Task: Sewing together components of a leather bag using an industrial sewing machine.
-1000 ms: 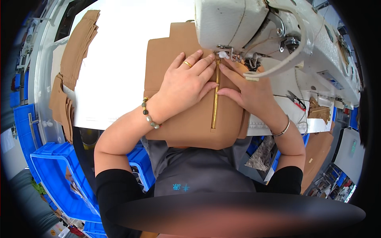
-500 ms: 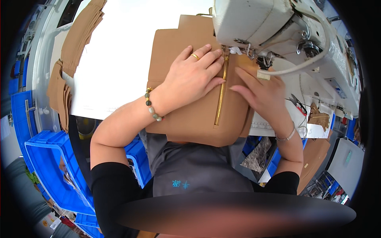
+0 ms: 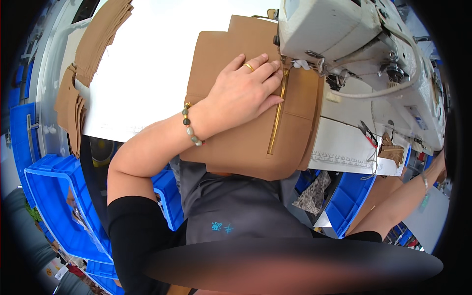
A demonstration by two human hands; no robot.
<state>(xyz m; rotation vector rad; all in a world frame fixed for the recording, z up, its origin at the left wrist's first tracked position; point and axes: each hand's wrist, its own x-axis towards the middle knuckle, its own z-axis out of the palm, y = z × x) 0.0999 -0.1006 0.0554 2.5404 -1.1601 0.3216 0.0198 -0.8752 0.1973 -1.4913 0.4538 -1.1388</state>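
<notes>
My left hand [image 3: 248, 91] lies flat on a brown leather-like panel [image 3: 231, 147], fingers stretched out and pointing toward the needle area. Its fingertips and thumb rest beside a gold-toothed zipper [image 3: 277, 118] set lengthwise in the panel. The panel's upper right part runs beneath the head of a white sewing machine [image 3: 329, 29], with the zipper's far end close to the presser foot. My right arm stretches out to the far right, past the machine. Only the base of my right hand [image 3: 437, 169] shows at the dark rim; its fingers are hidden.
Stacked brown pieces [image 3: 101, 46] lie on the white table at the left. Red-handled scissors [image 3: 368, 133] and brown scraps [image 3: 392, 150] are on the right, beside a ruler strip [image 3: 339, 161]. Blue crates [image 3: 51, 172] stand below left; another blue bin [image 3: 350, 201] sits below right.
My right hand has left the panel beside the zipper and swung out to the far right. My left hand stays on the panel in nearly the same place.
</notes>
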